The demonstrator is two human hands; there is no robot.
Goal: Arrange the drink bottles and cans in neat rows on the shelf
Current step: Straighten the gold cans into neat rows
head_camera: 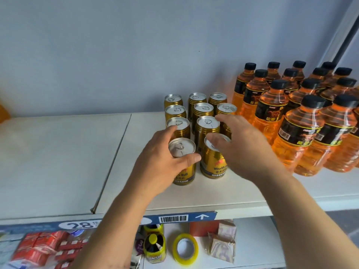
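Gold drink cans with silver pull-tab lids stand in rows on the white shelf (58, 162). My left hand (159, 164) wraps around the front left can (181, 150), thumb at its near side and fingers behind. My right hand (246, 150) hovers over the front right can (212, 164), with a thumb on the lid and fingers spread above the can behind it. Several more gold cans (203, 109) stand behind in rows. Orange drink bottles (303, 133) with black caps and black labels fill the shelf's right side in rows.
The shelf's left half is bare white board with a seam (114, 158) running front to back. A blue price strip (174, 219) lines the front edge. Below, a lower shelf holds red packs (44, 247), a yellow tape roll (185, 248), small yellow bottles (154, 248) and wrapped packets (223, 247).
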